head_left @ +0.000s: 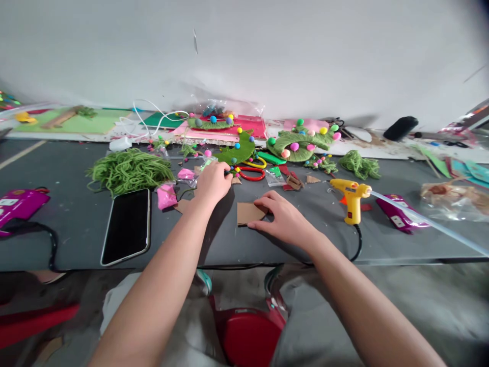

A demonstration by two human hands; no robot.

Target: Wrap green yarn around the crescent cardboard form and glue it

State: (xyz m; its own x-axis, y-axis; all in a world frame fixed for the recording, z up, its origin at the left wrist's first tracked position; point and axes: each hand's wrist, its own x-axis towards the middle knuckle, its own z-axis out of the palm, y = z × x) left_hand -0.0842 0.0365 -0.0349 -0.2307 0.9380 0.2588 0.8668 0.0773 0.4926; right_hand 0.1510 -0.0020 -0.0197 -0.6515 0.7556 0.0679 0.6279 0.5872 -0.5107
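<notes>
While right hand (283, 218) holds cardboard piece (247, 213), left hand (214, 180) grips small dark item (227, 173).

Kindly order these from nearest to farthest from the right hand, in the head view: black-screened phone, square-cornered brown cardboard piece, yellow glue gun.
1. Square-cornered brown cardboard piece: touched by the right hand.
2. Yellow glue gun: right of the hand.
3. Black-screened phone: far to the left.

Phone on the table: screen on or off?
Off, it seems: the smartphone lies face up, its screen plain black, no icons or glow visible.
</notes>
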